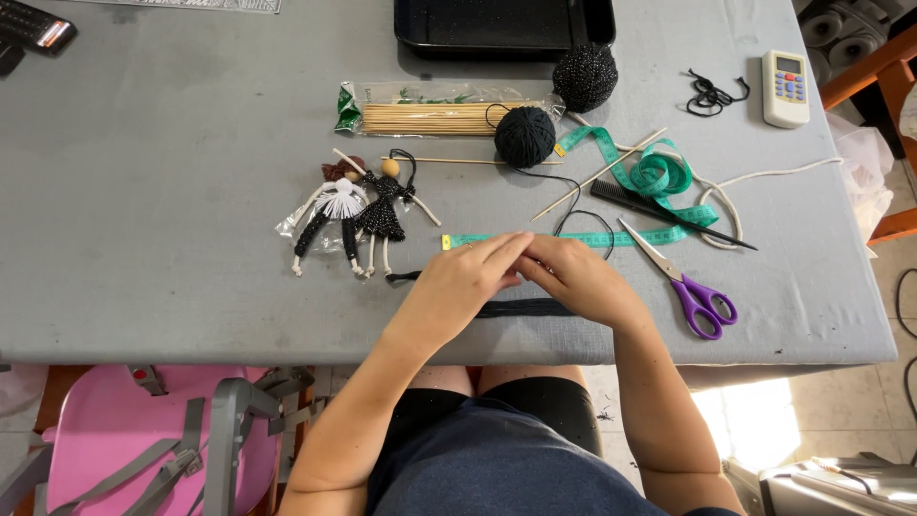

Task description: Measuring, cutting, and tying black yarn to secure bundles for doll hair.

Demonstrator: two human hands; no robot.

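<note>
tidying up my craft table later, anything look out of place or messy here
Nothing spilled or damaged. The green measuring tape lies in a loose tangle over the black comb and white cord, and a small snarl of black thread sits apart beside the remote.

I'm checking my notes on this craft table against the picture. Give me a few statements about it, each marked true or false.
1. Both hands meet over a dark strip at the table's near edge. True.
2. The scissors have red handles. False: the handles are purple.
3. Two small dolls lie to the left of the hands. True.
4. The green tape measure sits rolled inside the black tray. False: it lies unrolled on the table, outside the tray.
5. The skewer pack lies beside a black yarn ball. True.
</note>
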